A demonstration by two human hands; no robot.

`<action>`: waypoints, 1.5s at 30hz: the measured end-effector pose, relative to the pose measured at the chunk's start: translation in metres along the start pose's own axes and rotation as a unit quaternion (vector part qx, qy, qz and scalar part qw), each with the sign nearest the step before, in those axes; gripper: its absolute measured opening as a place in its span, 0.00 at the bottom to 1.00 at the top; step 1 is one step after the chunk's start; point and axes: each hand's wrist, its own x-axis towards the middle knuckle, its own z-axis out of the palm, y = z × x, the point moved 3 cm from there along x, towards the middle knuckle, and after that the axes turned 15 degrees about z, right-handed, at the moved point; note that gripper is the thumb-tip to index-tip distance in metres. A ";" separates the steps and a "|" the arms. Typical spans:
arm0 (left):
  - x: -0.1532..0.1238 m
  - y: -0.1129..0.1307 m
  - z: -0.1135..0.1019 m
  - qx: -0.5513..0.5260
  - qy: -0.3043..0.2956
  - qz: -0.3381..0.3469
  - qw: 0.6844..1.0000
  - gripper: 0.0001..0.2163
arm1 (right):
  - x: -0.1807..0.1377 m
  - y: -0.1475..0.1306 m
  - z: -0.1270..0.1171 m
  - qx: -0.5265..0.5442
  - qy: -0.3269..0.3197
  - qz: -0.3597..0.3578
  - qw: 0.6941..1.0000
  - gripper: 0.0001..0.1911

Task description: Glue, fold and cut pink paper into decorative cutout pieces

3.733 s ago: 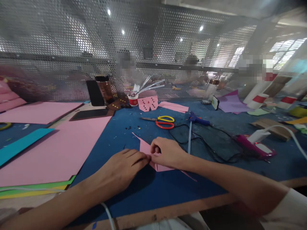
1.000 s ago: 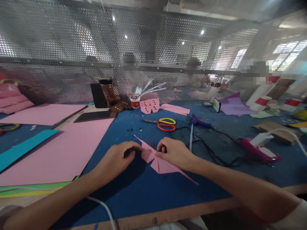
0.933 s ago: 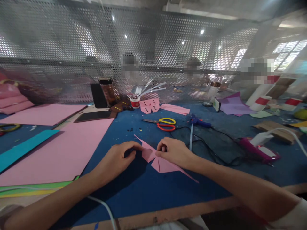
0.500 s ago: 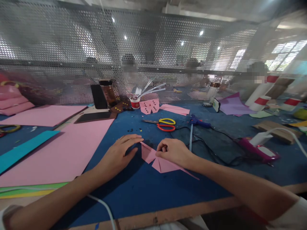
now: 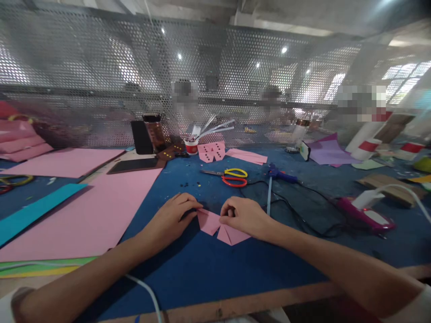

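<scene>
A folded piece of pink paper (image 5: 208, 222) with a notch in its lower edge lies on the blue tabletop in front of me. My left hand (image 5: 172, 218) pinches its upper left corner between thumb and fingers. Close to the paper's middle, my right hand (image 5: 246, 216) grips the upper edge with curled fingers and covers part of the right side. Just beyond my hands are scissors (image 5: 235, 181) with one yellow and one red handle. A blue glue gun (image 5: 282, 174) with a clear glue stick rests to their right.
Large pink sheets (image 5: 97, 206) and a teal strip (image 5: 43, 211) lie on the left. A dotted pink cutout (image 5: 211, 151) and a red-white cup (image 5: 191, 147) stand near the perforated screen (image 5: 215, 58). Rightward are a magenta power strip (image 5: 365, 215) with cables and purple paper (image 5: 332, 151).
My left thumb and fingers have closed on the paper's left corner. The paper has turned slightly, and its thin right end now hides behind my right hand and forearm.
</scene>
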 end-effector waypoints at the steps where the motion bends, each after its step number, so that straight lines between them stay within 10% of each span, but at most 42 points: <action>1: 0.000 0.000 0.000 0.001 -0.001 0.000 1.000 0.12 | 0.000 0.000 0.000 -0.001 0.000 0.000 1.000 0.04; 19: 0.003 0.002 -0.004 -0.008 0.041 -0.023 0.999 0.05 | 0.000 0.000 -0.001 0.012 -0.003 -0.031 0.999 0.04; 32: 0.000 0.000 -0.028 -0.276 0.286 -0.209 0.894 0.40 | 0.006 -0.004 -0.016 0.295 -0.011 0.001 0.956 0.10; 40: 0.008 0.031 -0.005 -0.481 0.055 -0.237 0.842 0.15 | 0.005 -0.004 -0.006 0.373 -0.008 0.008 0.928 0.12; 45: 0.008 0.039 0.007 -0.501 0.028 -0.250 0.828 0.14 | 0.003 -0.009 0.002 0.389 -0.025 0.002 0.921 0.11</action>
